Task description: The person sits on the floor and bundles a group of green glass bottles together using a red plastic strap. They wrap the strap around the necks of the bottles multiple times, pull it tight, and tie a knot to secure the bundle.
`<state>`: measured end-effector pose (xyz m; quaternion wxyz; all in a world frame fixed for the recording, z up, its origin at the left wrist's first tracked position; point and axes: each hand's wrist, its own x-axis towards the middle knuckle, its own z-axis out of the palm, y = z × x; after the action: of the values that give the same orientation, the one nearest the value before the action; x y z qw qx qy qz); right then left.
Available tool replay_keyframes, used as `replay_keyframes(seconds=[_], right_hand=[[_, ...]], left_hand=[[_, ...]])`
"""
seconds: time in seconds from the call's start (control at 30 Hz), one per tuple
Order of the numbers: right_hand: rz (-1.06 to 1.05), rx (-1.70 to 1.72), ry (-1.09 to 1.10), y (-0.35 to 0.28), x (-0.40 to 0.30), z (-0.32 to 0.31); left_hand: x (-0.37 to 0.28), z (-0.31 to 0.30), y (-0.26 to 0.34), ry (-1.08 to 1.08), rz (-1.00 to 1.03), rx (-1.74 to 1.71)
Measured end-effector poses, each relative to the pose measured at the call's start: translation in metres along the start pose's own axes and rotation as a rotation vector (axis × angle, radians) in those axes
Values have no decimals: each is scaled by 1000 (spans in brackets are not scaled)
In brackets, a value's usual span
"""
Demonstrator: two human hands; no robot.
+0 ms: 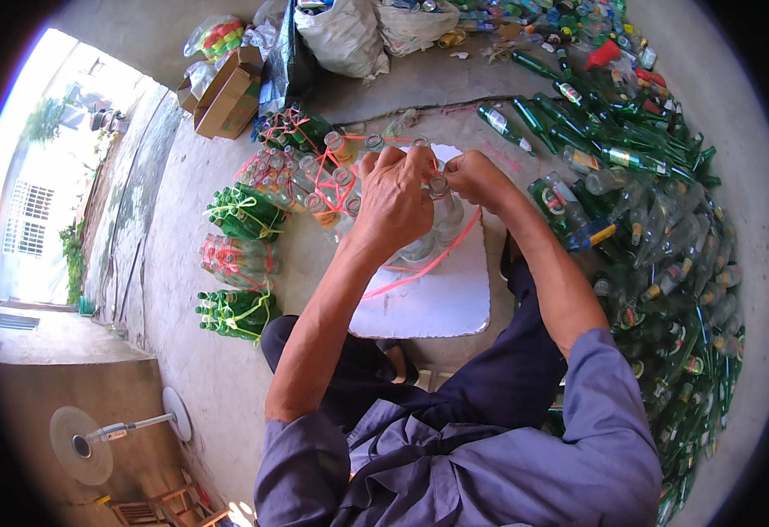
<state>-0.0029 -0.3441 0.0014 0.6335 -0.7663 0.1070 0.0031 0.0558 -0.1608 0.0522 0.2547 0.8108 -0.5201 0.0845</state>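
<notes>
Clear glass bottles (449, 212) stand upright in a cluster on a white board (454, 293) between my knees. Red plastic twine (442, 253) loops around their necks, and a loose length hangs along the near side of the cluster. My left hand (394, 194) is above the bottle necks, its curled fingers pinching twine near one mouth and hiding some of the bottles. Close on its right, my right hand (478, 176) has its fingers closed on the twine beside a bottle neck. Both fingertips are partly hidden.
Tied bundles of green bottles (236, 313) and clear bottles (236, 260) line the floor at left. A large heap of loose green bottles (622, 141) lies at right. White sacks (341, 39) and a cardboard box (229, 95) stand beyond. A fan (81, 446) is at lower left.
</notes>
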Motion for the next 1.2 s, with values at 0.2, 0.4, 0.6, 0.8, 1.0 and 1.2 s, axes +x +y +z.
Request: replay_keyframes(seconds=[0.2,0.4,0.6,0.8,1.0,1.2], right_hand=[[24,15,-19,14,4,-6],[52,132,-15,10,-2,-6],[35,168,-62,18,3,-8],[14,227,-75,11,1,-1],[9,247,-70,11,-2,0],[20,225,-44,7,-6,1]], left_hand=[[-4,-4,3,108,42,118],[-12,-4,13,265,-9,194],[-16,-19,12,234,-146,181],[-24,-30,-9,208,-218,221],[-18,-29,-20,187,-314,169],[-18,-22,-37,141,-336,187]])
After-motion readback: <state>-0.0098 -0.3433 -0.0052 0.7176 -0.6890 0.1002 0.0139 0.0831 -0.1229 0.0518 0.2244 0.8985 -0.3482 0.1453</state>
